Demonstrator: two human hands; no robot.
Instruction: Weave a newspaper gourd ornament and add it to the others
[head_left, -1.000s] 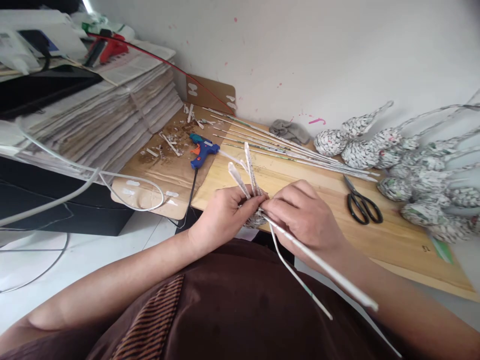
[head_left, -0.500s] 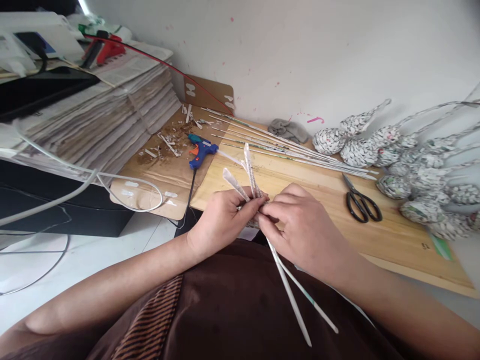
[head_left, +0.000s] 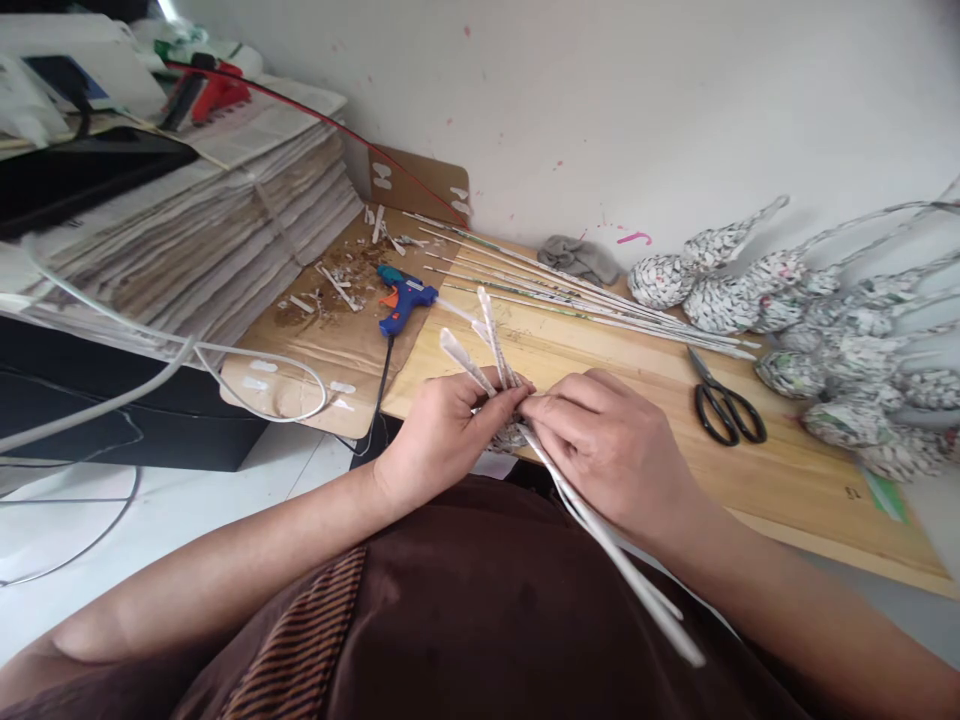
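Note:
Rolled newspaper tubes (head_left: 491, 335) stick up from a small woven paper piece (head_left: 510, 436), which is mostly hidden behind my fingers. My left hand (head_left: 454, 425) is closed around this piece, its thumb pressed near the base of the upright tubes. Close against it, my right hand (head_left: 600, 430) is closed in a pinch at the weave. Two long paper tubes (head_left: 622, 565) run from between the hands down to the right, over my brown clothing. Exactly which strand the right fingertips grip is hidden.
Several loose paper tubes (head_left: 585, 290) lie on the wooden board (head_left: 615, 385). Black scissors (head_left: 727, 405) rest to the right, beside several woven paper shapes (head_left: 720, 300). A blue glue gun (head_left: 406, 302) lies on cardboard near paper scraps. Stacked newspapers (head_left: 292, 190) stand left.
The two long tubes have swung to the right and closer together. The upright tubes tilt slightly more left. My right hand has shifted a little, and more of the woven piece shows.

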